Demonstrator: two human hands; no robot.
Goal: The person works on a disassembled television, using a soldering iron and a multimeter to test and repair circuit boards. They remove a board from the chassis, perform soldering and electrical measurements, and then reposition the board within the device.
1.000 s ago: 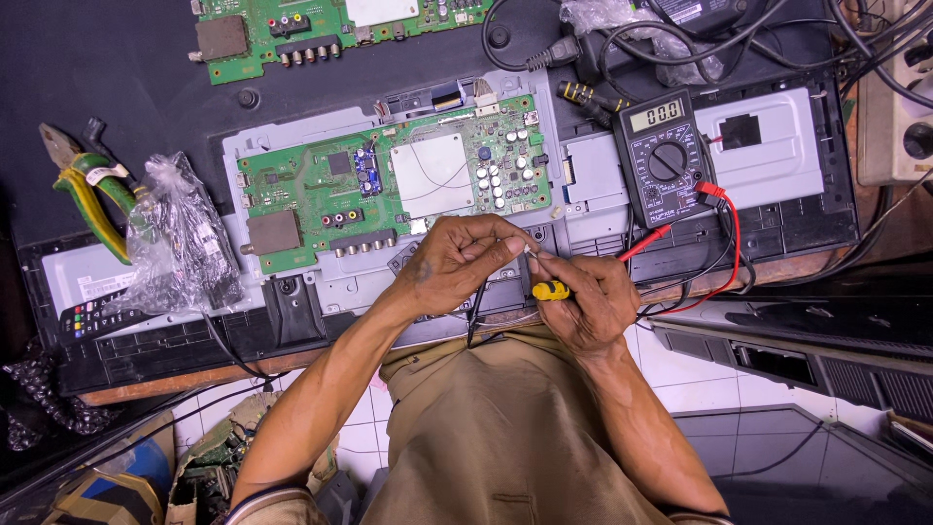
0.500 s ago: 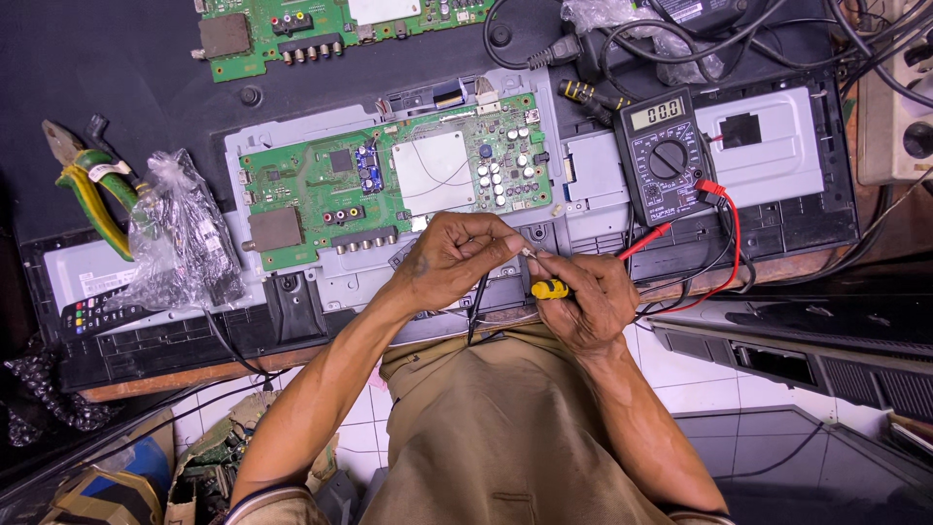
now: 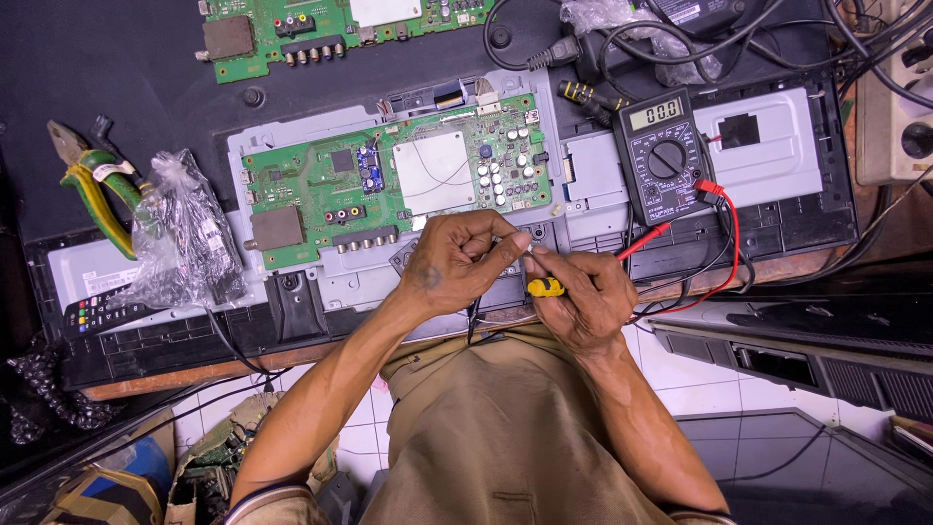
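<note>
My left hand [image 3: 462, 261] pinches a thin black lead just below the green circuit board [image 3: 394, 175]. The lead hangs down from my fingers [image 3: 470, 321]. My right hand [image 3: 583, 297] grips a small yellow-handled tool [image 3: 545, 287], its tip meeting the fingertips of my left hand. Both hands hover over the front edge of the grey metal chassis [image 3: 603, 175]. A black multimeter [image 3: 665, 156] lies to the right of the board. Its red lead [image 3: 731, 243] loops toward my right hand.
Green-handled pliers [image 3: 97, 190] and a clear plastic bag [image 3: 185, 233] lie at left, above a remote control [image 3: 97, 311]. A second green board [image 3: 330, 24] sits at the top. A power strip [image 3: 899, 117] and tangled cables fill the right. Tiled floor shows below.
Both hands have stayed together at the same spot; only small finger movements around the lead and the yellow tool.
</note>
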